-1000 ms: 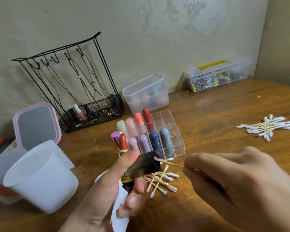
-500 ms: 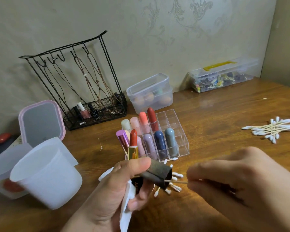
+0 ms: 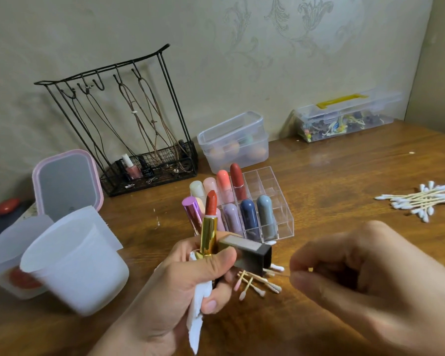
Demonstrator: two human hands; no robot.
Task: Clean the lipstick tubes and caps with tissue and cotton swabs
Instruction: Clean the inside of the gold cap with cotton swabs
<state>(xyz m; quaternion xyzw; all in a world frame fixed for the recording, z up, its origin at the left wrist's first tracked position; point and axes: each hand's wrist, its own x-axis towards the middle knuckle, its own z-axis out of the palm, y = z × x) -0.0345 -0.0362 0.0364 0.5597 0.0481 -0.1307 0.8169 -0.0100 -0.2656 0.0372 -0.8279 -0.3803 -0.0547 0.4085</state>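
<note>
**Swab at the cap's mouth**

The left hand (image 3: 190, 281) grips three things at once — a gold lipstick tube (image 3: 209, 233) with its red bullet up, a dark square cap (image 3: 249, 254) lying sideways, and a white tissue (image 3: 197, 312). All sit just in front of the clear organizer (image 3: 275, 201). The right hand (image 3: 365, 281) pinches a cotton swab (image 3: 280, 275) whose tip is hidden at the cap's open end. Used swabs (image 3: 257, 285) lie below the cap.

Home vanity: lipstick organizer (image 3: 265, 201), jewelry stand (image 3: 129, 119)
</note>
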